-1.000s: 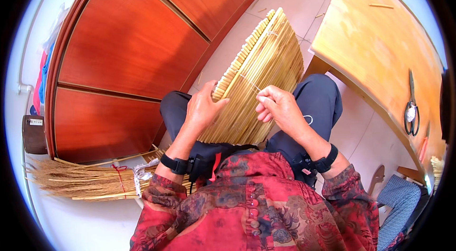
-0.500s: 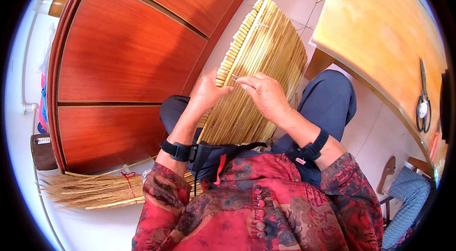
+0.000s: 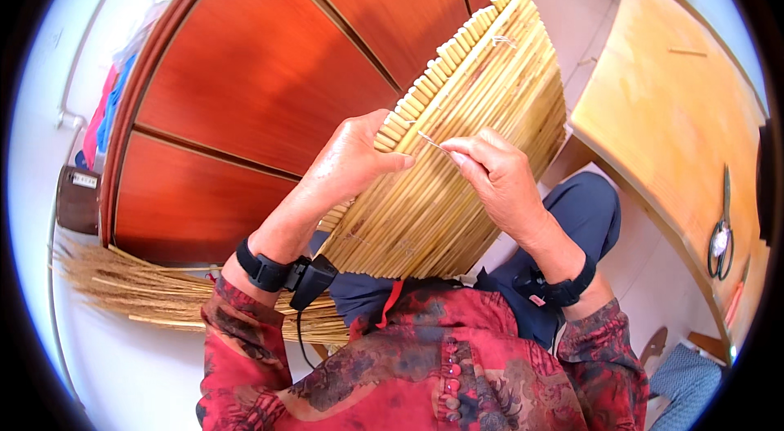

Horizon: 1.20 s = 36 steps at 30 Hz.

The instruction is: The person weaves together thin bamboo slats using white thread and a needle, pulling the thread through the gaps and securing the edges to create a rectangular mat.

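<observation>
Red wooden cabinets [image 3: 261, 64] flank a yellow wooden worktop [image 3: 653, 104]; the left hand [image 3: 347, 157] grasps a slanted, ribbed golden-stalk mat [image 3: 437, 198], the right hand [image 3: 502, 182] pinching a thin pale strand [image 3: 433, 142].

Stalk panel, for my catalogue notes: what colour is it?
The stalk panel is straw yellow, clearest in the head view.

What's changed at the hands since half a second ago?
The right hand has drawn back rightward from the left edge of the stalk panel, with more of the thin strand showing between. No grip visibly released. Unchanged: the left hand grips that edge; the scissors lie on the table.
</observation>
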{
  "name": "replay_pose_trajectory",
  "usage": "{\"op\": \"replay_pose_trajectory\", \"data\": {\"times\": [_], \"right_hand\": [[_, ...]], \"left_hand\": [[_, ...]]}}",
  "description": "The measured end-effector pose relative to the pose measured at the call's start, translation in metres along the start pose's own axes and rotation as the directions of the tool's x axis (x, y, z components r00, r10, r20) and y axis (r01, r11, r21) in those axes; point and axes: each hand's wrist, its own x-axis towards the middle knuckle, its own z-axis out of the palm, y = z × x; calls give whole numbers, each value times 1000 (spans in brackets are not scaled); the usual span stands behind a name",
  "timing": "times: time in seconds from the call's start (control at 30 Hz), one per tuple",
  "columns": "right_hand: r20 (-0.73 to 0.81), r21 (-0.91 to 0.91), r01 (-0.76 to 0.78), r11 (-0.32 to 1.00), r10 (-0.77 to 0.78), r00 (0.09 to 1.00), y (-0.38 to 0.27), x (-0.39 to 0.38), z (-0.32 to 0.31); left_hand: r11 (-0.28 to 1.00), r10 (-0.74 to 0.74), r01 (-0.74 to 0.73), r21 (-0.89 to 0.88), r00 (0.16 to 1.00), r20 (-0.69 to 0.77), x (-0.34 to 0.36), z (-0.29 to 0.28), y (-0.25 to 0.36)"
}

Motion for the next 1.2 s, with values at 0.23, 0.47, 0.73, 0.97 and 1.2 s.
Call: {"op": "replay_pose_trajectory", "data": {"times": [0.23,0.47,0.73,0.97,1.2], "right_hand": [[7,7,162,987,-162,987,-33,24,3],[-17,38,209,977,-208,978,-37,15,-3],[-17,-12,205,979,-206,978,-54,6,-15],[57,-19,122,992,-120,991,-59,0,-23],[56,-33,101,994,-99,993,-57,-5,-23]], "left_hand": [[999,23,-23,-28,1000,-10,-29,-29,35],[999,22,-22,-33,1000,-6,-47,-12,48],[996,59,-58,69,998,-14,-56,-4,50],[983,76,-76,167,997,2,-59,3,48],[962,177,-162,221,983,-53,-56,9,37]]}}
